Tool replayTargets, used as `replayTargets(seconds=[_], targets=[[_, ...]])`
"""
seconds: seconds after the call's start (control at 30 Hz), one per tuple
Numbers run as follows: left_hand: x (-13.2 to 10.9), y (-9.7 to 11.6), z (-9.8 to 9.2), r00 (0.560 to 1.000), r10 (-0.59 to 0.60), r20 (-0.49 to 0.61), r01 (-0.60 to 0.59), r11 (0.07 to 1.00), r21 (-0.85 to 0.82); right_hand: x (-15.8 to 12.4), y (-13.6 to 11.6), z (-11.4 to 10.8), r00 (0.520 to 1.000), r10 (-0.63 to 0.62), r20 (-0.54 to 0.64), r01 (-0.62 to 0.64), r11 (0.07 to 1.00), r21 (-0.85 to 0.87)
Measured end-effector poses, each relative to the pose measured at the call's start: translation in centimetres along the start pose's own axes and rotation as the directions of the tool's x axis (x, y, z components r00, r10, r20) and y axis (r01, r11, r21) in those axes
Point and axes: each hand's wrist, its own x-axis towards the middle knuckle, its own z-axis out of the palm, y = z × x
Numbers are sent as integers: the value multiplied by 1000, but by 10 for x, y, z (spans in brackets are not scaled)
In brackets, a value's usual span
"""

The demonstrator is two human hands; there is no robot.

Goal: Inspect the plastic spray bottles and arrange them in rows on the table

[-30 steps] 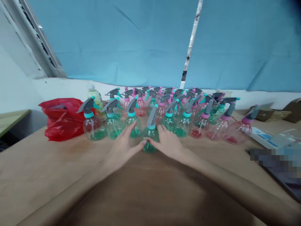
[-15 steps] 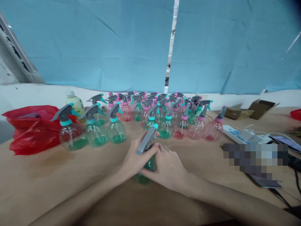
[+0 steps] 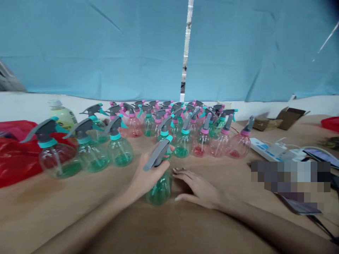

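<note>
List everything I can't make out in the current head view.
All in the head view:
Held green bottle: collar hidden by the left hand.
Rear spray bottles: mostly hidden by the front spray bottles; no sure count.
Red bag: cut off by the left edge.
Yellowish bottle: label too small and blurred to read.
Pixelated patch: conceals what lies beneath.

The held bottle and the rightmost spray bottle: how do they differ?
The held bottle has a green body; the rightmost bottle has a pink one. The left hand grips the held bottle; no hand touches the rightmost bottle. The held bottle is nearer the camera than the rightmost bottle. Both have grey spray heads.
</note>
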Motion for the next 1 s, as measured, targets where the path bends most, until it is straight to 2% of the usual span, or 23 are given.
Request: replayTargets(seconds=[0.43, 0.67, 0.83, 1.0], targets=[[-1, 1, -5, 994, -103, 40, 102, 994, 29, 9, 15, 10, 999, -36, -7, 36, 996, -79], [-1, 0, -6, 992, -103, 72, 106, 994, -41, 8, 16, 10, 999, -48, -19, 47, 997, -57], [-2, 0, -3, 990, -130, 49, 134, 988, -72, 8, 15, 9, 999, -30, -19, 29, 998, -53], [-3, 0, -2, 981, -191, 15, 192, 981, -20, 8, 15, 9, 1000, -27, -10, 26, 999, -39]])
